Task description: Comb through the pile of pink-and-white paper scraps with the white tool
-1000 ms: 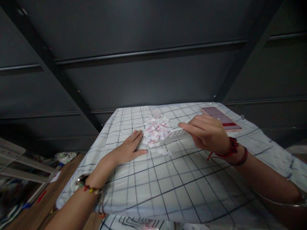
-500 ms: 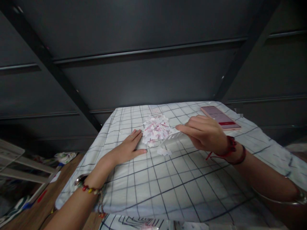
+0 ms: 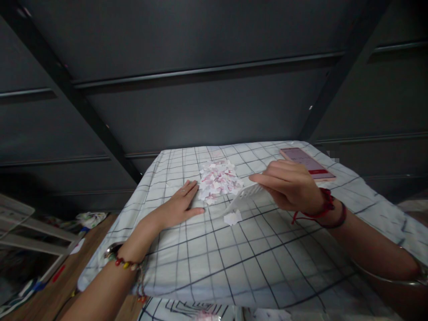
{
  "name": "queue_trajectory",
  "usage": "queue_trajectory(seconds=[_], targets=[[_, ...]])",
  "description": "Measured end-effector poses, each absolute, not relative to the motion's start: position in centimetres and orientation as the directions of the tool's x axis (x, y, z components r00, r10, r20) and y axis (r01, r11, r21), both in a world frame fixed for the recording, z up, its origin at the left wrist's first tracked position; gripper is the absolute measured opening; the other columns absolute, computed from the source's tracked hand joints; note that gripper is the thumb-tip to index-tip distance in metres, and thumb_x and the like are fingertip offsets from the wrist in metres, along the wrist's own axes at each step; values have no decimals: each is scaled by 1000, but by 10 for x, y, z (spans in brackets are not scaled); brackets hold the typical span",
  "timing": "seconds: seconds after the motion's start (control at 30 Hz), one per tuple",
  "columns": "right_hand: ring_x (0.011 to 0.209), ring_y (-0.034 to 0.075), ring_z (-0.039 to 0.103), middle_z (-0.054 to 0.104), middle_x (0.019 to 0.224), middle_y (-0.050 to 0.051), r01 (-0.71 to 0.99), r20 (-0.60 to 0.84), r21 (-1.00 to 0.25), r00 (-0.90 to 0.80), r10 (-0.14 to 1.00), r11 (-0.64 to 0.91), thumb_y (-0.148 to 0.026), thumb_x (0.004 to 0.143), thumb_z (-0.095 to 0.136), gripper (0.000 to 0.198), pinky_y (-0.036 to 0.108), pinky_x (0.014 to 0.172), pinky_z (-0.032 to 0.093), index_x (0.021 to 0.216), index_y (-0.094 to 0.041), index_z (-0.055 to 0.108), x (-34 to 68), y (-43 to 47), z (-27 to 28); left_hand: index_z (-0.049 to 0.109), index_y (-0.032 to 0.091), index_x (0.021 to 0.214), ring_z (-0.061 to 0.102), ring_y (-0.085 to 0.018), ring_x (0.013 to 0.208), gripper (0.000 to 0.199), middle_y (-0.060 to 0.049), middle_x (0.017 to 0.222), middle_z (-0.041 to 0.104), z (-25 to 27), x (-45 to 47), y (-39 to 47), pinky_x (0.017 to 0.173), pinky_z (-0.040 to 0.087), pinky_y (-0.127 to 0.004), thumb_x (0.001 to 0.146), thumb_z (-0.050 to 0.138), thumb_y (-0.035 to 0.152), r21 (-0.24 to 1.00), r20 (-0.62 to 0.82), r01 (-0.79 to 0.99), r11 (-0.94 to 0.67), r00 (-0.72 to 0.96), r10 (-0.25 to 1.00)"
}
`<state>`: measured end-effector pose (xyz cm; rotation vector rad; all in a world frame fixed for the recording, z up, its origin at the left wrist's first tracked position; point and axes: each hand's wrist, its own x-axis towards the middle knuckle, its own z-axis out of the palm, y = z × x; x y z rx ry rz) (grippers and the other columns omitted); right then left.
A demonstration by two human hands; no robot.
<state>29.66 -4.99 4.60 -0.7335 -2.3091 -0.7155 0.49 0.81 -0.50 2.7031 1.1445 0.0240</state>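
A heap of torn paper scraps (image 3: 219, 180), white with pink and red marks, lies on the checked cloth (image 3: 200, 258). My left hand (image 3: 180, 206) rests flat at the heap's left side, fingers stretched and thumb apart. My right hand (image 3: 286, 185) is closed on a thin white piece with a row of slots (image 3: 245, 196); its exact kind I cannot make out. This piece slants down from my fingers to the cloth at the heap's near right. Just in front of its lower edge sits a small clump of scraps (image 3: 233, 217), apart from the heap.
A pink phone (image 3: 307, 164) with a lit screen lies beyond my right hand. Dark panels (image 3: 214, 107) rise behind the cloth's far edge. To the left are a pale wooden frame (image 3: 36, 229) and a brown floor with scattered things.
My right hand and the slotted piece have shifted slightly right. The small clump of scraps has moved a little toward me and right. My left hand stays in place.
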Motion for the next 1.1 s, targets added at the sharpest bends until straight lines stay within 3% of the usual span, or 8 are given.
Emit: queue_trajectory(seconds=[0.23, 0.37, 0.67, 1.1], targets=[[57, 14, 36, 45, 58, -1, 618, 631, 340, -709, 315, 709, -9, 79, 37, 20, 27, 53, 27, 91, -17, 51, 294, -51, 47, 20, 5, 137, 5, -29, 132, 80, -16, 145, 10, -3, 6, 7, 106, 13, -39, 84, 30, 65, 190, -77, 711, -677, 698, 712], [59, 14, 38, 49, 59, 0, 675, 695, 324, -645, 317, 663, -8, 79, 38, 23, 27, 55, 28, 95, -16, 51, 293, -52, 45, 19, 3, 137, 4, -28, 132, 82, -18, 145, 9, -1, 6, 5, 106, 13, -39, 84, 31, 65, 198, -94, 719, -666, 691, 717], [55, 13, 35, 49, 55, -1, 675, 682, 438, -680, 269, 595, -6, 79, 35, 27, 27, 53, 24, 89, -16, 57, 270, -51, 40, 18, 6, 138, 2, -27, 133, 79, -17, 145, 8, -1, 6, 5, 106, 12, -39, 85, 34, 62, 198, -92, 719, -667, 691, 717], [53, 11, 35, 47, 53, -2, 664, 675, 439, -688, 266, 605, -8, 81, 33, 29, 27, 52, 23, 87, -17, 59, 268, -54, 42, 19, 8, 138, 4, -28, 132, 78, -16, 145, 10, -3, 5, 6, 106, 13, -39, 84, 33, 63, 197, -65, 710, -676, 698, 713]])
